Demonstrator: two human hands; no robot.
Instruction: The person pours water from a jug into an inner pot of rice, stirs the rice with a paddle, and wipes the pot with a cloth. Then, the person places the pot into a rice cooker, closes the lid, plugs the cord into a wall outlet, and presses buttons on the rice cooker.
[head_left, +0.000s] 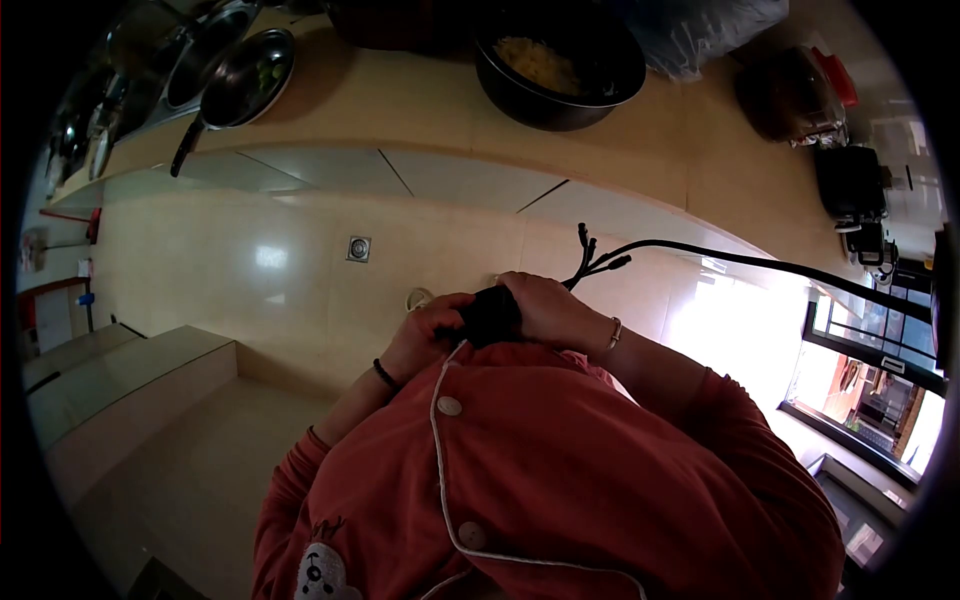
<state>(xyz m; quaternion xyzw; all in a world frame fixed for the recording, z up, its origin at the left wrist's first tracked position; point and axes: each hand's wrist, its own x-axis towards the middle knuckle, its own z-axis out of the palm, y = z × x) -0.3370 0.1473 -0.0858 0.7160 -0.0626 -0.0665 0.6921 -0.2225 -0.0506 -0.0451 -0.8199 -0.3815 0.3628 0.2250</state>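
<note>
In the head view, a black object (pixel 491 316) is held between both hands in front of my waist; its shape is too dark to make out. My left hand (pixel 425 331), with a dark band at the wrist, closes on its left side. Wrapped over its right side is my right hand (pixel 553 311), wearing a bracelet; its fingertips are partly hidden. Just beyond the right hand, a black cable (pixel 720 253) with several plug ends runs off to the right.
On the counter (pixel 400 100) ahead stand a black pot (pixel 560 110) with pale food, a frying pan (pixel 250 80) with green bits, and a red-lidded jar (pixel 795 95). A floor drain (pixel 358 249) lies below. To the left is a low ledge (pixel 140 375).
</note>
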